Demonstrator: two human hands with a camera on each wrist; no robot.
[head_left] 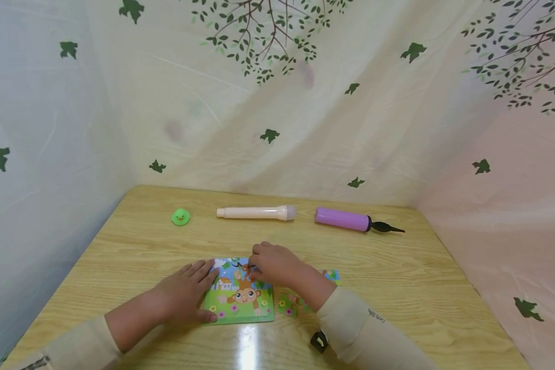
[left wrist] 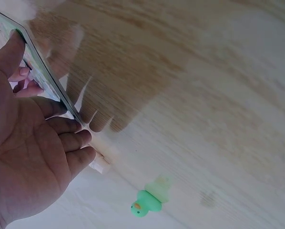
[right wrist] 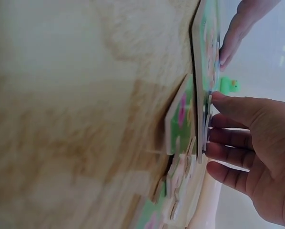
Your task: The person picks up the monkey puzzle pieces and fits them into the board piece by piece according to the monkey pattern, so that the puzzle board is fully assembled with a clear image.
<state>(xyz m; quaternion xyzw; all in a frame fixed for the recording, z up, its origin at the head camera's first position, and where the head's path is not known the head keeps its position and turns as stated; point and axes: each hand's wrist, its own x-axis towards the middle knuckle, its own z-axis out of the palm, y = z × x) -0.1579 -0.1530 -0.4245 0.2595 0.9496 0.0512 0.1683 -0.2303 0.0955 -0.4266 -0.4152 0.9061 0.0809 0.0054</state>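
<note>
A square picture puzzle (head_left: 240, 313) with a cartoon monkey lies flat on the table. My left hand (head_left: 185, 293) rests along its left side, fingers extended, with the thumb at the near left corner; in the left wrist view, that hand (left wrist: 33, 143) touches the board's edge (left wrist: 47, 71). Over the upper right of the picture, my right hand (head_left: 275, 264) has its fingers bent. Seen from the right wrist, the right hand (right wrist: 257, 143) pinches a thin puzzle piece (right wrist: 208, 124) against the board. Loose pieces (head_left: 287, 304) lie just right of the puzzle, partly hidden by the right forearm.
Along the back stand out a green duck toy (head_left: 181, 217), a whitish stick with a clear end (head_left: 254, 213) and a purple hand pump (head_left: 342, 219) with a black nozzle. A small black object (head_left: 319, 341) lies beside the right sleeve. Printed cloth hangs around the table.
</note>
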